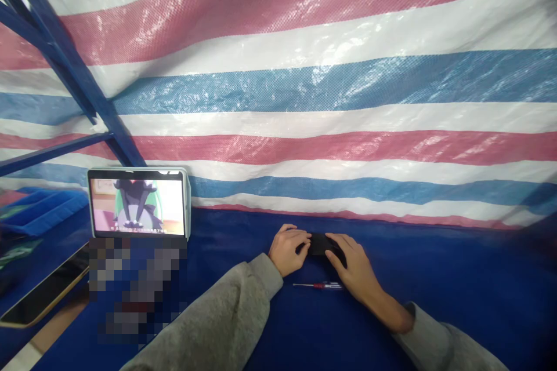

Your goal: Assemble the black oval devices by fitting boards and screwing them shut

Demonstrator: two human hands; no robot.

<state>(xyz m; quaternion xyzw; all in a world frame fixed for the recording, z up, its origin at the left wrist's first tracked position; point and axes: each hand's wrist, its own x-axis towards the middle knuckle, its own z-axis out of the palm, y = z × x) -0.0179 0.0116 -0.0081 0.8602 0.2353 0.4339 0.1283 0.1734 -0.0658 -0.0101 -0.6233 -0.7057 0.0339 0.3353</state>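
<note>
Black object (319, 244), striped sheet (322, 90) (red, white, blue)

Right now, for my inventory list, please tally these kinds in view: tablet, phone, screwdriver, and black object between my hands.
Tablet: 1
Phone: 1
Screwdriver: 1
Black object between left hand and right hand: 1
Total: 4

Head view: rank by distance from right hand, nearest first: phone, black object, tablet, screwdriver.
1. Black object: touching the right hand, between both hands.
2. Screwdriver: on the near side of the black object.
3. Tablet: propped up, well left.
4. Phone: far left.
</note>
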